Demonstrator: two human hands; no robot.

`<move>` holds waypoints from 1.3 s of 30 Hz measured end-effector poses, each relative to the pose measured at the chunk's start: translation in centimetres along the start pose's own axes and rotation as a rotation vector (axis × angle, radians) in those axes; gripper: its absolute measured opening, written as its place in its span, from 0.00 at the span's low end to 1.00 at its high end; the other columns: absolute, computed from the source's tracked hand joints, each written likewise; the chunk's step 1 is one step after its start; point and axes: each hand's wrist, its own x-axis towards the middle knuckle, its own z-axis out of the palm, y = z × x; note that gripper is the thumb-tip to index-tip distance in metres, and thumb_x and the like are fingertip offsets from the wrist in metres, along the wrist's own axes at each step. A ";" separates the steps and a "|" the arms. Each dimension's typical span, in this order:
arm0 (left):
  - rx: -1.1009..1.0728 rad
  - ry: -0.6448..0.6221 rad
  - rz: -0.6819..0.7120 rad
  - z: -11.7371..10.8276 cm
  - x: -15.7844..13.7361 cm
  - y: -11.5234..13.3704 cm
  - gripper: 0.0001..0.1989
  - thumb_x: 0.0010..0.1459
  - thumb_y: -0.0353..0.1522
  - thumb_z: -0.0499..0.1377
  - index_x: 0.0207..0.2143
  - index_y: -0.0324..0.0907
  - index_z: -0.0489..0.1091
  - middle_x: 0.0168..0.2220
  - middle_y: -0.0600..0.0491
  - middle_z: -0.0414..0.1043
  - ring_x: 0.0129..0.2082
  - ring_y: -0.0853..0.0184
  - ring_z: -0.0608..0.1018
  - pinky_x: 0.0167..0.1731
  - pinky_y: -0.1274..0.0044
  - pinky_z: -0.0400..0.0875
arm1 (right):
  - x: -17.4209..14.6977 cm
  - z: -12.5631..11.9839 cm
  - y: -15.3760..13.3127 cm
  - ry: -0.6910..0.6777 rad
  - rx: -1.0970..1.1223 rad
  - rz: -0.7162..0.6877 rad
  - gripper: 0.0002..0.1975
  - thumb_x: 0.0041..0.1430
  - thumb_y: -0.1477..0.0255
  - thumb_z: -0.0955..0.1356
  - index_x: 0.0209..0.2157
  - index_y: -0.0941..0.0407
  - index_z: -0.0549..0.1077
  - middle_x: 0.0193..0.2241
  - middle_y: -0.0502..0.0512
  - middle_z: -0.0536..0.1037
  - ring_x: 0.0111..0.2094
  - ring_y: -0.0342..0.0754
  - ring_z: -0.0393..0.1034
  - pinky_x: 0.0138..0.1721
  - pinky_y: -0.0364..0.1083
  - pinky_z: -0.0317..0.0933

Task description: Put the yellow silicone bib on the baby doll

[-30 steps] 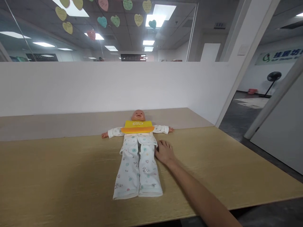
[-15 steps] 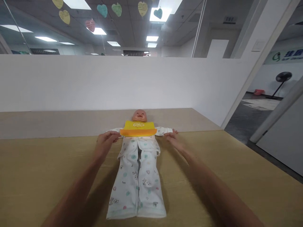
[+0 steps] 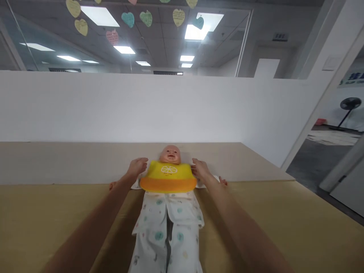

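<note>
A baby doll lies on its back on the table, head toward the wall. Over its chest is a yellow bib with a lemon-slice print and an orange catch pocket along its lower edge. The doll wears a white printed top and matching trousers. My left hand is over the doll's arm, just beside the bib's upper left edge, fingers loosely apart. Close to the bib's upper right edge is my right hand, its fingers also apart. I see nothing held in either hand.
The table has a tan front section and a paler strip behind it, against a low white wall. Glass with heart-shaped notes stands above. To the right, a doorway shows a black fan.
Both hands have moved forward, from beside the bib's lower corners up to its upper edges near the doll's neck. The view has come closer to the doll, and the bib's orange pocket shows more fully.
</note>
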 end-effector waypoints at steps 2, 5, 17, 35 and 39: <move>-0.028 -0.062 -0.086 1.1 1.3 -0.4 0.08 0.43 0.35 0.61 0.25 0.40 0.69 0.21 0.52 0.70 0.24 0.66 0.75 0.27 0.76 0.70 | 1.7 1.0 0.0 -0.025 0.035 0.088 0.12 0.58 0.66 0.63 0.39 0.60 0.66 0.22 0.52 0.70 0.23 0.44 0.67 0.27 0.43 0.63; -0.082 -0.184 -0.184 2.5 2.9 -0.9 0.11 0.47 0.39 0.58 0.24 0.41 0.67 0.19 0.51 0.69 0.20 0.64 0.74 0.23 0.74 0.70 | 3.9 2.1 0.0 -0.114 0.060 0.194 0.17 0.59 0.63 0.61 0.42 0.63 0.66 0.22 0.54 0.71 0.23 0.46 0.68 0.27 0.44 0.64; -0.284 -0.451 -0.407 3.8 5.8 -2.7 0.18 0.48 0.40 0.58 0.37 0.37 0.74 0.25 0.48 0.77 0.23 0.59 0.78 0.26 0.71 0.73 | 6.6 3.0 1.3 -0.349 0.196 0.266 0.22 0.58 0.60 0.59 0.44 0.61 0.72 0.26 0.57 0.79 0.29 0.51 0.73 0.37 0.48 0.65; -0.238 -0.381 -0.085 2.7 1.8 -4.7 0.39 0.39 0.24 0.58 0.59 0.39 0.61 0.22 0.55 0.75 0.21 0.65 0.75 0.25 0.75 0.69 | 2.0 2.4 2.4 -0.211 0.128 -0.156 0.12 0.41 0.67 0.67 0.29 0.55 0.76 0.31 0.50 0.80 0.41 0.51 0.71 0.40 0.45 0.63; -0.245 -0.379 -0.048 2.4 0.2 -5.1 0.37 0.39 0.25 0.61 0.56 0.41 0.64 0.24 0.55 0.76 0.22 0.66 0.75 0.27 0.75 0.69 | 0.6 1.6 3.0 -0.227 0.126 -0.207 0.13 0.41 0.66 0.68 0.30 0.55 0.76 0.32 0.50 0.80 0.42 0.51 0.71 0.42 0.46 0.63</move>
